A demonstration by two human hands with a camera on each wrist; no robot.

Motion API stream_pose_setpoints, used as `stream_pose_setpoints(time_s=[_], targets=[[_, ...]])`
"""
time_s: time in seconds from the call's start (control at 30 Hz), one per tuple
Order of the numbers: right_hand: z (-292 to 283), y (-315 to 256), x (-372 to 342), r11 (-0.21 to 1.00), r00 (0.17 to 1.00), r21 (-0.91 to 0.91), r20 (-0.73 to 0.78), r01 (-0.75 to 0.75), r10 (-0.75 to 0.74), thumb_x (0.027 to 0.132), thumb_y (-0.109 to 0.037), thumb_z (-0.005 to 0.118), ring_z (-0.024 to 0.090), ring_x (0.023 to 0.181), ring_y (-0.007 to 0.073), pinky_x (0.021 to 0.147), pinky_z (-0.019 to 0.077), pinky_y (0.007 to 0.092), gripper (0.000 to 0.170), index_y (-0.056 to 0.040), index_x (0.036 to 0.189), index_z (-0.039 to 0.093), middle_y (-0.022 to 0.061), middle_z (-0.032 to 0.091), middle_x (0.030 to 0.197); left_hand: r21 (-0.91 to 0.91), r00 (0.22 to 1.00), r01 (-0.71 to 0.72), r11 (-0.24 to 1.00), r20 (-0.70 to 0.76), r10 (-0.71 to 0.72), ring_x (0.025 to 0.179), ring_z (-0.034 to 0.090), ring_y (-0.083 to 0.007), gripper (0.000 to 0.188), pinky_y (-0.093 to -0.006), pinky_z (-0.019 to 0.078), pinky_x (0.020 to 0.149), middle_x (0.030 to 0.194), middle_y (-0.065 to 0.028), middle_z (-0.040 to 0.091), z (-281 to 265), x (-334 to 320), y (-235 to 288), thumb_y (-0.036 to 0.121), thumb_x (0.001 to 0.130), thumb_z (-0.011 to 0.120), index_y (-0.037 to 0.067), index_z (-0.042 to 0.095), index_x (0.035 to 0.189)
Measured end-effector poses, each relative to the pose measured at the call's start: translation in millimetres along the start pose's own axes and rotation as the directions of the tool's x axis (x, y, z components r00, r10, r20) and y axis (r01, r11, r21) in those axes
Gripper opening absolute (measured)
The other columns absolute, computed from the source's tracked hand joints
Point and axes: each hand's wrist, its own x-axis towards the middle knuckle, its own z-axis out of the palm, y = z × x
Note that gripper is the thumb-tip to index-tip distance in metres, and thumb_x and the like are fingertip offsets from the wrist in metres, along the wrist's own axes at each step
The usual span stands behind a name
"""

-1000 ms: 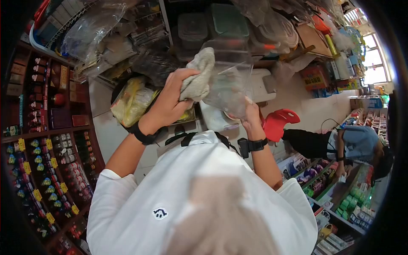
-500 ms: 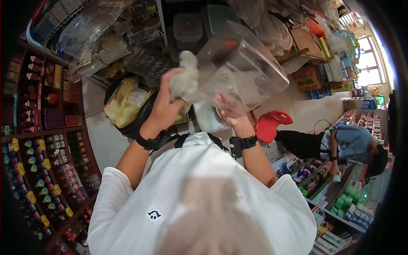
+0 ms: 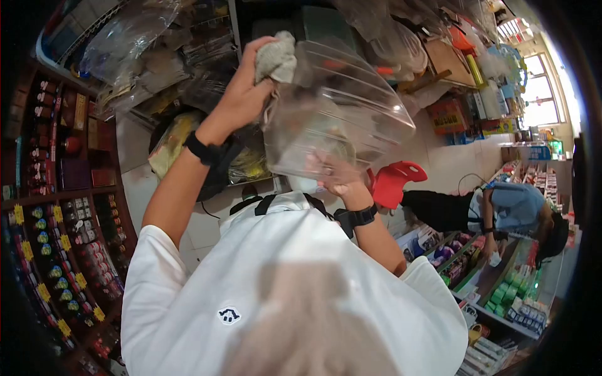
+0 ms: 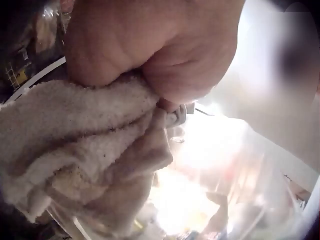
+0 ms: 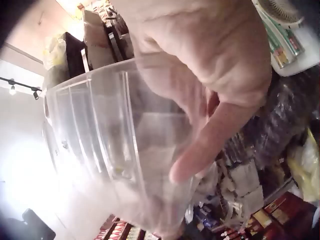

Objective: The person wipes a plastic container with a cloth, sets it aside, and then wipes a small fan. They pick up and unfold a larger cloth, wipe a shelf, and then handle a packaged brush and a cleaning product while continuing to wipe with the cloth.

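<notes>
My left hand (image 3: 244, 91) grips a bunched greyish-white cloth (image 3: 276, 59) at the far left edge of a clear plastic container (image 3: 370, 116). In the left wrist view, thumb and fingers pinch the terry-like cloth (image 4: 75, 130), which hangs in folds against the clear plastic. The container has ribbed, see-through walls and is held up tilted in front of the chest. My right hand (image 3: 338, 175) holds its near edge, fingers seen through the plastic. The right wrist view shows the right thumb along the outside of the ribbed container wall (image 5: 110, 135).
A red plastic seat (image 3: 395, 185) stands to the right, near a person in a blue top (image 3: 517, 203) bending by goods shelves. Dark wooden shelves (image 3: 63, 232) with packaged goods line the left. A yellowish plastic bag (image 3: 172, 150) sits low on the left; bagged wares lie ahead.
The left hand has moved forward with the cloth toward the container's far edge. The container has been turned, its ribbed side now spread broadly to view, while the right hand has shifted its hold.
</notes>
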Motion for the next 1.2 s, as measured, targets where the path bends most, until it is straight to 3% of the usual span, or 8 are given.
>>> stream_pose_setpoints(time_s=[0.3, 0.37, 0.5, 0.7, 0.87, 0.97, 1.1, 1.2], targets=[[35, -2, 6, 0.954, 0.954, 0.2, -0.243, 0.226, -0.175, 0.1, -0.014, 0.058, 0.07, 0.112, 0.0328, 0.073, 0.0657, 0.0419, 0.04, -0.0015, 0.138, 0.056, 0.0153, 0.066, 0.127, -0.14, 0.99, -0.14, 0.98, -0.026, 0.138, 0.133, 0.048, -0.0239, 0.075, -0.0377, 0.0376, 0.113, 0.143, -0.0091, 0.049, 30, -23, 35, -0.013, 0.083, 0.061, 0.011, 0.038, 0.15], [53, -2, 9, 0.954, 0.935, 0.185, -0.311, 0.235, -0.17, 0.105, -0.015, 0.051, 0.069, 0.108, 0.0337, 0.082, 0.0638, 0.0477, 0.026, -0.002, 0.124, 0.062, 0.0143, 0.067, 0.123, 0.564, 0.896, -0.434, 0.703, 0.186, 0.404, 0.131, 0.046, -0.0351, 0.08, -0.0449, 0.0379, 0.112, 0.144, -0.0102, 0.05, 34, -30, 38, -0.012, 0.072, 0.067, 0.014, 0.049, 0.146], [91, 2, -1, 0.883, 0.877, -0.009, -0.108, 0.469, -0.467, 0.105, -0.019, 0.051, 0.067, 0.113, 0.0268, 0.096, 0.059, 0.0438, 0.031, -0.0032, 0.131, 0.059, 0.0122, 0.066, 0.127, 0.707, 0.882, -0.462, 0.535, 0.302, 0.362, 0.124, 0.043, -0.0368, 0.078, -0.0484, 0.0351, 0.106, 0.143, -0.0051, 0.053, 68, -62, 18, -0.001, 0.068, 0.074, 0.031, 0.061, 0.138], [110, -1, 8, 0.883, 0.864, 0.117, -0.298, 0.455, -0.406, 0.105, -0.026, 0.051, 0.066, 0.117, 0.0254, 0.096, 0.0569, 0.0411, 0.037, -0.0065, 0.135, 0.059, 0.0094, 0.065, 0.129, 0.697, 0.868, -0.478, 0.535, 0.282, 0.409, 0.12, 0.044, -0.0375, 0.088, -0.0502, 0.0337, 0.105, 0.14, -0.011, 0.051, 88, -57, 20, -0.01, 0.06, 0.068, 0.028, 0.058, 0.138], [95, 9, 34, 0.91, 0.826, -0.006, -0.418, 0.414, -0.379, 0.104, -0.025, 0.055, 0.074, 0.087, 0.0315, 0.079, 0.0627, 0.0456, 0.029, -0.0024, 0.121, 0.062, 0.0156, 0.07, 0.117, 0.747, 0.873, -0.408, 0.526, 0.151, 0.463, 0.121, 0.042, -0.0403, 0.085, -0.0499, 0.0347, 0.104, 0.139, -0.0138, 0.048, 79, 4, 43, -0.012, 0.06, 0.066, 0.023, 0.058, 0.138], [96, 17, 36, 0.926, 0.856, 0.075, -0.415, 0.37, -0.309, 0.105, -0.028, 0.053, 0.074, 0.092, 0.0305, 0.08, 0.063, 0.0449, 0.03, -0.0037, 0.122, 0.061, 0.0132, 0.07, 0.113, 0.73, 0.858, -0.398, 0.556, 0.081, 0.508, 0.121, 0.043, -0.0412, 0.083, -0.0501, 0.0367, 0.103, 0.138, -0.0147, 0.046, 80, 19, 44, -0.011, 0.061, 0.066, 0.021, 0.058, 0.137], [98, 3, 34, 0.91, 0.858, 0.127, -0.405, 0.395, -0.316, 0.106, -0.032, 0.053, 0.071, 0.102, 0.0283, 0.085, 0.061, 0.0459, 0.032, -0.0065, 0.123, 0.06, 0.0103, 0.069, 0.11, 0.682, 0.871, -0.48, 0.552, 0.301, 0.388, 0.115, 0.046, -0.0396, 0.076, -0.0508, 0.0392, 0.1, 0.135, -0.0098, 0.051, 87, -28, 24, -0.005, 0.065, 0.067, 0.026, 0.062, 0.134], [78, -15, 38, 0.87, 0.904, 0.25, -0.177, 0.424, -0.39, 0.106, -0.022, 0.045, 0.065, 0.107, 0.0203, 0.09, 0.0544, 0.0417, 0.025, -0.0134, 0.121, 0.061, 0.0073, 0.071, 0.115, 0.631, 0.905, -0.425, 0.649, 0.275, 0.325, 0.116, 0.046, -0.0401, 0.078, -0.0509, 0.0387, 0.101, 0.134, -0.0114, 0.051, 84, -64, -5, -0.008, 0.065, 0.066, 0.026, 0.061, 0.134]])
